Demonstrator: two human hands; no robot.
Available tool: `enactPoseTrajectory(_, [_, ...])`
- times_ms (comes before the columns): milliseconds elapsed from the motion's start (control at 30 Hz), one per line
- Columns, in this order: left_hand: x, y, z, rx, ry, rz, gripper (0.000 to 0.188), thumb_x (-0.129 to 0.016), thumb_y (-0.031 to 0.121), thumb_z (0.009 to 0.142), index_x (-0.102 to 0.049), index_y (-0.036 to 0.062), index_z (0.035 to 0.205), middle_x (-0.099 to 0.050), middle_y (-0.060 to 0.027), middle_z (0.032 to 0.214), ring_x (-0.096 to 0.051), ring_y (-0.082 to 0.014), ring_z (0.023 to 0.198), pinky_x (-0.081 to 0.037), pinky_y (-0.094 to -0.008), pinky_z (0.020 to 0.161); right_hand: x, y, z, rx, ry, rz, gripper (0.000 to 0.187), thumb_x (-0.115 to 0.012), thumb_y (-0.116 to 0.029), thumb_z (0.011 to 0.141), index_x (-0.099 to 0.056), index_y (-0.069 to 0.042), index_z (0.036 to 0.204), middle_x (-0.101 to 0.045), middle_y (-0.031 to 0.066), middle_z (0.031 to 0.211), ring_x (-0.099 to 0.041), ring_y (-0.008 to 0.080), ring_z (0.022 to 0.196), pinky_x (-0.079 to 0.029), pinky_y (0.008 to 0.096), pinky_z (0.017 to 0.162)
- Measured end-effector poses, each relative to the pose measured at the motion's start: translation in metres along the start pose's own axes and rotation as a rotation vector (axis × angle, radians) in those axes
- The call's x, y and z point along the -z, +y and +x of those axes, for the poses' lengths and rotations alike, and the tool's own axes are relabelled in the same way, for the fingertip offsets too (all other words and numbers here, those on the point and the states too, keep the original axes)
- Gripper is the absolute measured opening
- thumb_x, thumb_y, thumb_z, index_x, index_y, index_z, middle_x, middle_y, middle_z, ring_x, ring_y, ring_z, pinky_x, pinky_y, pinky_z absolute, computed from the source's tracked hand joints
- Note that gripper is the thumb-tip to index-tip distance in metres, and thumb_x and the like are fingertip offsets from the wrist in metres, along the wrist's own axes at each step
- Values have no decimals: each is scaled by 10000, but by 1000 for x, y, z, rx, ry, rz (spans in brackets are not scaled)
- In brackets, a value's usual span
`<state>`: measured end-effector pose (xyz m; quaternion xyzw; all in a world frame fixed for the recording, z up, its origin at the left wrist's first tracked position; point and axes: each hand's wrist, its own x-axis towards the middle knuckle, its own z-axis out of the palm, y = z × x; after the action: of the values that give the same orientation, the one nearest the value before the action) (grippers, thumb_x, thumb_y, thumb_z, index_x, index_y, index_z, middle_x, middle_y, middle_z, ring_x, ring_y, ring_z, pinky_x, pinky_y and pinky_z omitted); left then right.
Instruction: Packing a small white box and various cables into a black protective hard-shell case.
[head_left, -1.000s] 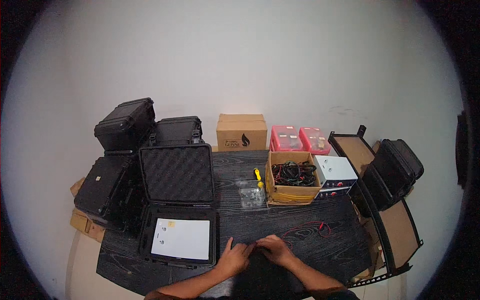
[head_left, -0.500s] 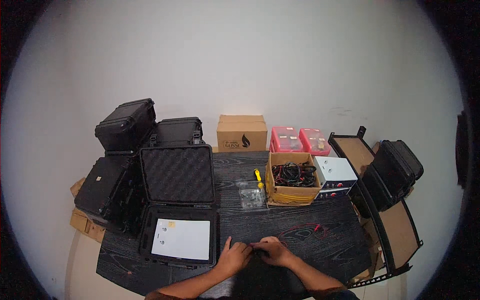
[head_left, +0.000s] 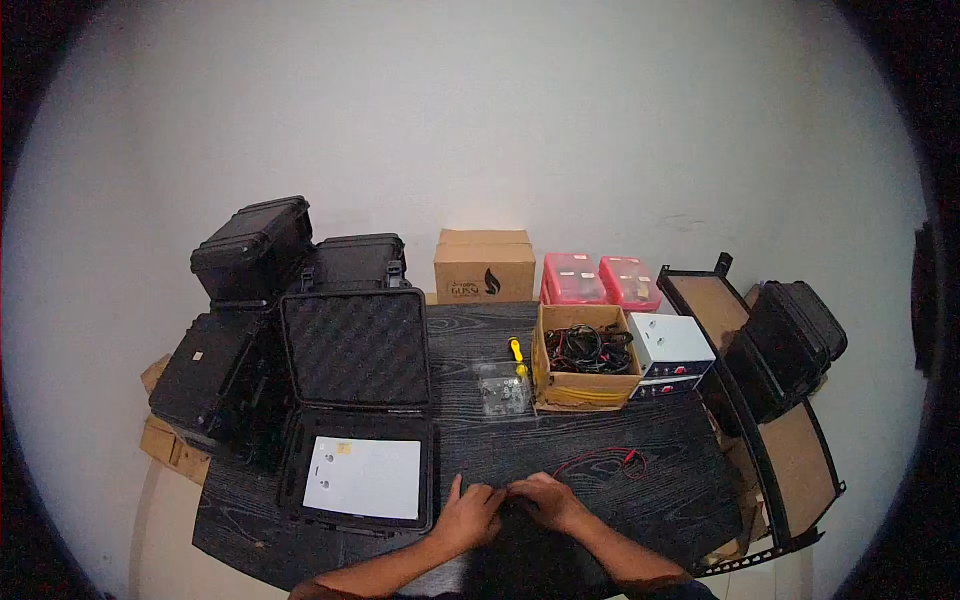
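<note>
My left hand [head_left: 470, 516] and my right hand [head_left: 548, 500] meet near the table's front edge, both closed with fingertips almost touching. Whatever lies between the left fingers is too small and dark to make out. A thin red cable [head_left: 595, 452] runs from my right hand in a loop over the tabletop, its red clip [head_left: 630, 457] lying to the right; the held end is hidden by the fingers. Left of my hands, an open black hard case [head_left: 432, 470] has a foam-lined lid [head_left: 355, 350] and a white panel device [head_left: 365, 478] inside.
A cardboard box of dark cables [head_left: 585, 395] stands beyond my hands. Beside it are a clear bag of small parts [head_left: 505, 393], a yellow tool [head_left: 516, 350], white device boxes [head_left: 672, 340] and red cases [head_left: 573, 278]. Black cases [head_left: 215, 375] stack at left; a metal rack [head_left: 800, 460] borders the right.
My right hand has shifted slightly and its fingers have turned over more. The red cable and its clip have moved a little on the table. My left hand is nearly unchanged.
</note>
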<state>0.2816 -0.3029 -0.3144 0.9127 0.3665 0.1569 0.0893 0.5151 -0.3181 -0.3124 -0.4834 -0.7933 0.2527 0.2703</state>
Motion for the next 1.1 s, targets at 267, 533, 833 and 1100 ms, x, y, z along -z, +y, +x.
enactPoseTrajectory(267, [-2, 3, 1, -33, 38, 21, 487, -648, 230, 934, -594, 94, 1398, -595, -81, 1036, -606, -286, 1077, -368, -699, 1097, -5, 16, 2, 72, 103, -112, 357, -701, -35, 862, -708, -117, 1210, -720, 91, 1160, -662, 320, 1074, -502, 431, 961])
enactPoseTrajectory(533, [-5, 3, 2, 21, 64, -98, 454, -659, 238, 944, -597, 101, 1372, -630, -95, 1185, -605, -289, 1186, -381, -669, 1104, -6, 13, 4, 105, 8, -122, 523, -664, -6, 864, -629, -147, 1366, -688, 121, 1149, -636, 346, 1118, -449, 454, 1015])
enactPoseTrajectory(833, [-2, -6, 4, -34, 5, -169, 520, -708, 235, 898, -581, 94, 1382, -652, -139, 1216, -630, -330, 1182, -391, -599, 1161, 0, 8, 5, 136, 68, 29, 575, -687, 27, 814, -596, -92, 1369, -701, 123, 1122, -646, 340, 1088, -513, 437, 941])
enactPoseTrajectory(1100, [7, 3, 4, -18, 73, -260, 470, -671, 147, 895, -610, 66, 1354, -677, -168, 1173, -668, -365, 1099, -491, -500, 1094, 12, -1, -4, 9, 56, -166, 293, -715, -70, 811, -663, -51, 1098, -690, 110, 1030, -669, 352, 986, -553, 447, 870])
